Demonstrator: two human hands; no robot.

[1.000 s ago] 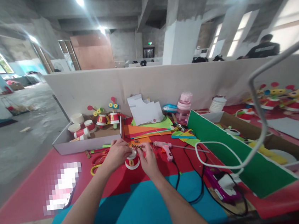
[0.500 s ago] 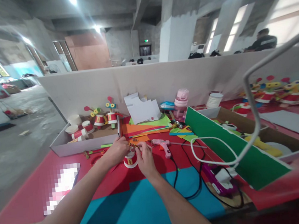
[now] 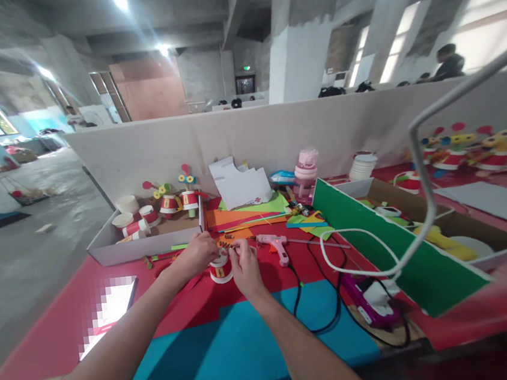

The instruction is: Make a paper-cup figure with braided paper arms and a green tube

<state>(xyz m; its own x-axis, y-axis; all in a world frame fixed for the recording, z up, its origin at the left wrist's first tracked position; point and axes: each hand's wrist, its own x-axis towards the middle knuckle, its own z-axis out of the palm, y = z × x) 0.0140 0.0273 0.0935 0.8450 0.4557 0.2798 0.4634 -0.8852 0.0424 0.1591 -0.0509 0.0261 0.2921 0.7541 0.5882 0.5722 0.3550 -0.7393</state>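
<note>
Head view: hardly any shift is noted since half a second ago, the strip (image 3: 225,246) being pinched by left hand (image 3: 199,254) and right hand (image 3: 246,267) above the cup (image 3: 221,272), its handling judged unfinished.

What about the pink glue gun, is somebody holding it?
No, the pink glue gun is lying on the red surface, beside the right hand.

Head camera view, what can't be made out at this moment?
Head view:
Striped piece: exact shape, too small, partly covered by the right hand.
Left hand: grip, hidden by its own back.
Cup: markings, too small to read.
Phone: display, masked by pixel blocks.
Green-sided box: part of its inside, behind the near wall.
</note>
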